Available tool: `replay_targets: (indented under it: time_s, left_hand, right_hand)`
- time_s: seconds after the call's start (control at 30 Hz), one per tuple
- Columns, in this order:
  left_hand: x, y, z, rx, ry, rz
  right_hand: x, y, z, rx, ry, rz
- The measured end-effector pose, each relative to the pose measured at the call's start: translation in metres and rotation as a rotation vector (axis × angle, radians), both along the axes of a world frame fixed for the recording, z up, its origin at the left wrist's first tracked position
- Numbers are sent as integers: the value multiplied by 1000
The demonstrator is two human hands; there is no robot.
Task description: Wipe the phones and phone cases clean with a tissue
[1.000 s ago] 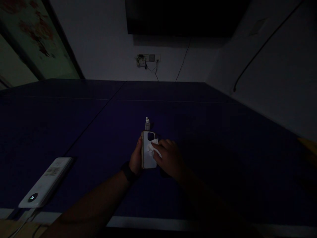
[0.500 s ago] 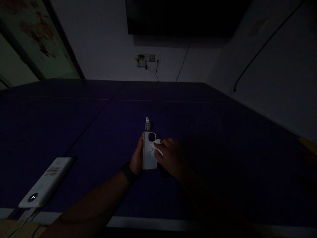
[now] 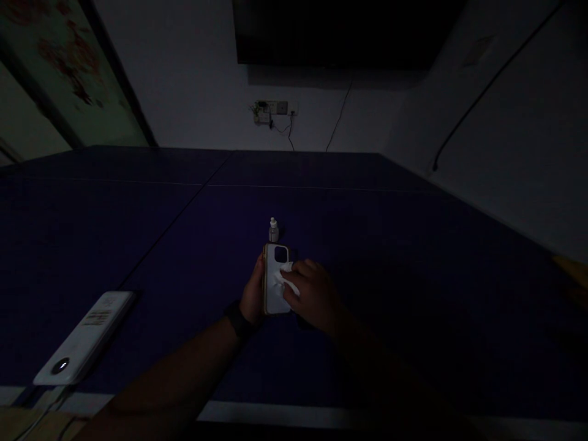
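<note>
A pale phone case [image 3: 274, 299] with a brownish rim and a camera cutout at its top stands out against the dark blue table. My left hand [image 3: 252, 293], with a dark band on its wrist, grips the case along its left edge. In my right hand [image 3: 315, 292] is a crumpled white tissue [image 3: 285, 277], pinched by the fingers and pressed on the case's back. A small clear bottle [image 3: 274, 231] with a white cap stands upright just beyond the case. Something dark under my right hand is too dim to make out.
A white power bank [image 3: 87, 337] with a lit display and a cable lies at the left on the blue table [image 3: 206, 239]. Sockets with plugs and cords [image 3: 275, 110] are on the far wall, below a dark screen [image 3: 340, 33]. The room is dim.
My right hand and the tissue have moved slightly down and to the left over the case. My left hand and the case stay nearly still.
</note>
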State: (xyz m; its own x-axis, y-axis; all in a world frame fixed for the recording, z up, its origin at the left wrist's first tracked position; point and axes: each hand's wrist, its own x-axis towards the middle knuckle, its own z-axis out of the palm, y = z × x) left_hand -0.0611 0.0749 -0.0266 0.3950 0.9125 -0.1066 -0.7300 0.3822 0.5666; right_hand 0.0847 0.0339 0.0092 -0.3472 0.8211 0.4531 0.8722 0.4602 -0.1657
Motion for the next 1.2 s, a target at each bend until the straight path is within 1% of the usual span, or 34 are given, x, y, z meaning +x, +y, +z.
replay_targets:
  time_s: [0.07, 0.1, 0.17, 0.27, 0.33, 0.43, 0.5, 0.57, 0.7, 0.77, 0.83, 0.93, 1.0, 1.07, 1.17, 1.2]
  left_hand:
    - [-1, 0, 0, -39, 5, -21]
    - [-1, 0, 0, -51, 8, -26]
    - [-1, 0, 1, -49, 8, -22]
    - [0, -1, 1, 5, -9, -11]
    - [1, -1, 1, 26, -10, 3]
    - [0, 0, 0, -2, -1, 9]
    - [-1, 1, 0, -26, 7, -11]
    - [-1, 0, 0, -19, 16, -27]
    - [1, -2, 1, 48, 5, -18]
    - [1, -2, 1, 50, -1, -8]
    - [1, -1, -1, 28, 1, -3]
    - [-1, 1, -3, -13, 0, -12]
    - [-1, 1, -4, -26, -3, -14]
    - [-1, 1, -2, -14, -2, -7]
    - [1, -2, 1, 33, -1, -10]
    - [1, -3, 2, 38, 0, -12]
  right_hand:
    - [-2, -1, 0, 4, -13, 73]
    - [-2, -1, 0, 8, -24, 71]
    - [-2, -1, 2, 12, -48, 0]
    - [2, 1, 4, 5, -53, -121]
    - [4, 2, 4, 1, -41, -120]
    - [3, 1, 1, -4, -33, -31]
    - [1, 0, 0, 2, -37, -1]
    - [0, 0, 1, 8, -49, -25]
    - [2, 1, 5, 5, -70, -129]
    - [4, 2, 4, 8, -54, -135]
    - [4, 2, 2, 15, -33, -79]
    - [0, 0, -1, 28, -28, 69]
    - [-2, -1, -2, 40, -35, 133]
    - [-2, -1, -1, 50, -32, 102]
    - [1, 0, 1, 38, -18, -26]
    - [2, 1, 2, 32, -12, -47]
